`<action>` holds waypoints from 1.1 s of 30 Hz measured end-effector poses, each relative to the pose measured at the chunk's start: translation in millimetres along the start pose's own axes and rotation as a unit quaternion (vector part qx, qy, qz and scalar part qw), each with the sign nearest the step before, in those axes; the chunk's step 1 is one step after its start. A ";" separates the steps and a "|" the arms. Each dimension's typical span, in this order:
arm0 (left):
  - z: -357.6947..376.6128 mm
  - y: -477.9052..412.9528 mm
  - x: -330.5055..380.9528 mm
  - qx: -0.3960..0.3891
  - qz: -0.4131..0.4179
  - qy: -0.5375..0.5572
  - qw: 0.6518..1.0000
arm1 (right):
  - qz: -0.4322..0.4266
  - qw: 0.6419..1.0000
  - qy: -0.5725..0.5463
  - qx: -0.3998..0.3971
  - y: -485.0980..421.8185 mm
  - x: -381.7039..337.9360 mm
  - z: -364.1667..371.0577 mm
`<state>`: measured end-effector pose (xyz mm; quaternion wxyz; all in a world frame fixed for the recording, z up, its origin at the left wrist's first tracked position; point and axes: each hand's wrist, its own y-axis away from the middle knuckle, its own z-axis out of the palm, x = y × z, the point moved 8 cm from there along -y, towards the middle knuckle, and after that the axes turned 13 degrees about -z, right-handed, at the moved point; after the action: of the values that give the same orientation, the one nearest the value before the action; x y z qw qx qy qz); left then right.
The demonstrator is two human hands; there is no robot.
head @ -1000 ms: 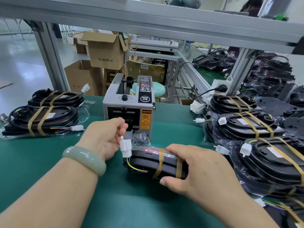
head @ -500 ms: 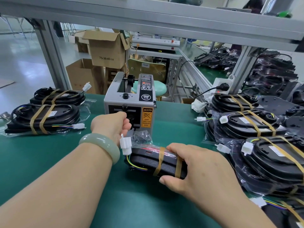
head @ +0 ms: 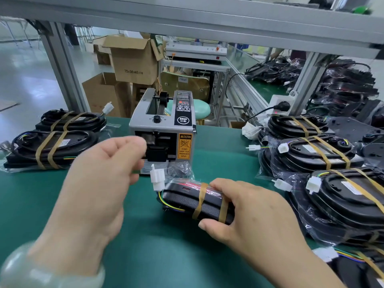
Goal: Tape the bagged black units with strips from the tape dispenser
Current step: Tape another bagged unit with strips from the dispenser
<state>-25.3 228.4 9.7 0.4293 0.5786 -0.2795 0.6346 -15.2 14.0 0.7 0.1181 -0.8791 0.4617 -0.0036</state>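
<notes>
The grey metal tape dispenser [head: 164, 129] stands mid-bench on the green mat [head: 218, 154]. Its yellow sticker reads "CAUTION" over "DO NOT INSERT YOUR FINGERS INTO OUTLET". A round black badge on top says "SEMI" above two Chinese characters. Beyond the bench edge, a brown cardboard box [head: 135, 61] is printed "75x36x40 cm", and a mint-green round stool [head: 200, 109] sits behind the dispenser.

The person's left hand [head: 99, 179] is blurred and raised right in front of the dispenser's outlet, covering part of it. Its fingers are curled with thumb and forefinger close together, and I cannot tell whether they pinch a strip. A pale green bangle [head: 52, 271] is on that wrist.

The right hand [head: 249, 215] grips the bagged black unit [head: 180, 202] by its right end, thumb below and fingers over the top. The unit lies on the mat just in front of the dispenser with two brown tape strips [head: 200, 200] already round it. Its white plastic connector [head: 158, 179] sticks up at the left end on coloured wires.

Two taped black units [head: 54, 146] lie at the far left of the mat. A pile of bagged, taped units [head: 332, 183] crowds the right side.
</notes>
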 end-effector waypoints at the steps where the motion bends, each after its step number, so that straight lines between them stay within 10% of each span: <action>1: 5.8 17.2 2.7 -0.042 0.028 -0.016 0.999 | 0.001 1.000 0.001 -0.001 -0.2 -0.1 0.2; 5: 35.5 50.1 -26.6 -0.192 -0.032 -0.045 0.980 | 0.005 1.000 -0.005 -0.004 0.2 -0.3 0.7; 11: 10.7 26.0 -36.3 0.027 0.053 -0.207 0.977 | 0.014 1.000 0.008 -0.001 1.0 -1.3 1.6; 33: 28.3 24.1 -57.7 0.011 0.024 -0.187 0.982 | 0.043 0.999 0.004 0.007 3.5 -1.8 2.2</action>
<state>-34.4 180.1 -38.2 0.3475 0.6849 -0.3621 0.5282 -18.8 14.0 -2.0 0.1227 -0.8574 0.4998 -0.0054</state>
